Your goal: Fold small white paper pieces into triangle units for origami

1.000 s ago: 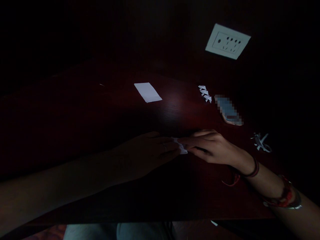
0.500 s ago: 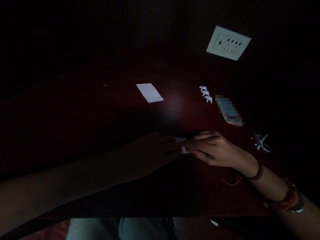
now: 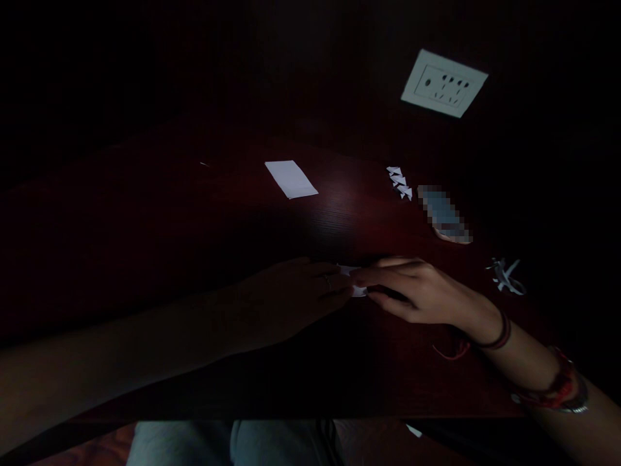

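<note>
A small piece of white paper (image 3: 359, 291) lies on the dark red table between my hands, mostly covered by fingers. My left hand (image 3: 301, 291), in deep shadow with a ring on one finger, pins its left side with closed fingers. From the right, my right hand (image 3: 412, 288) has its fingers drawn together on the paper's right part, the index finger pressing across the top. How the paper is folded is hidden beneath the fingertips.
Farther back lies a white paper sheet (image 3: 291, 179). Several small folded paper pieces (image 3: 400, 182) sit at the right, beside a blurred-out phone-like object (image 3: 445, 215). Curled white strips (image 3: 507, 277) lie farther right. A socket plate (image 3: 445, 84) is on the wall.
My right index fingertip has drawn back slightly to the right on the paper. My left hand has hardly moved.
</note>
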Motion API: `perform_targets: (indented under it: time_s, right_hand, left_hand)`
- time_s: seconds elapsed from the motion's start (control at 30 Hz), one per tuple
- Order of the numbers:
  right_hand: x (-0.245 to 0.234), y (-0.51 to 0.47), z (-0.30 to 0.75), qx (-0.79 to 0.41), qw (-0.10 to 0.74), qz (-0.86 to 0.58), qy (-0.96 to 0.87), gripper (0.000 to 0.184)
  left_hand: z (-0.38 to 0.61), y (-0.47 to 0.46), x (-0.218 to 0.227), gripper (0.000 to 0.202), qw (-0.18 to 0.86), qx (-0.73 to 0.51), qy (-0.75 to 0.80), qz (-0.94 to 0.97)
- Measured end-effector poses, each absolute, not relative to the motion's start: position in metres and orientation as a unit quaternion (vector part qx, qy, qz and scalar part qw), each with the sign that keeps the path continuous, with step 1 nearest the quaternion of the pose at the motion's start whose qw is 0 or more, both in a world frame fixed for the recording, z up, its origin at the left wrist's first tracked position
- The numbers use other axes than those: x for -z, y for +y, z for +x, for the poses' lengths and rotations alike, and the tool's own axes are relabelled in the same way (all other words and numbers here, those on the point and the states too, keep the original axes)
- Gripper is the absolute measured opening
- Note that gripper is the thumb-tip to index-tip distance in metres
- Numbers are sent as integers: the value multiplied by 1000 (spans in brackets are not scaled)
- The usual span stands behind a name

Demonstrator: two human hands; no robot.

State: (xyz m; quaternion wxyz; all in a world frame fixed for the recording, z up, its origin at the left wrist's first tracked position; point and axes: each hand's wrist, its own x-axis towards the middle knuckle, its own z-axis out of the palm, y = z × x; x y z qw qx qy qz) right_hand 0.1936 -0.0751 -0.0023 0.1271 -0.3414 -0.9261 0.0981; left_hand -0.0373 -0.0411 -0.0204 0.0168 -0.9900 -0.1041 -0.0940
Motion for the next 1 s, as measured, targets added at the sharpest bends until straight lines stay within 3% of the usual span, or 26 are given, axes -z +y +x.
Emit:
perform_targets:
  time_s: [0.23,0.5,1.0]
  right_hand:
    - [-3,-81,189,-50,71,-365,-927,28]
    - [1,-80,203,6,112,-350,-930,22]
    - [4,-71,191,-190,194,-374,-887,24]
  left_hand:
    - [-37,-42,20,36,15,94,-112,-989]
    - [-34,-43,17,30,36,95,-108,-989]
    - [-35,-43,20,36,28,95,-107,-989]
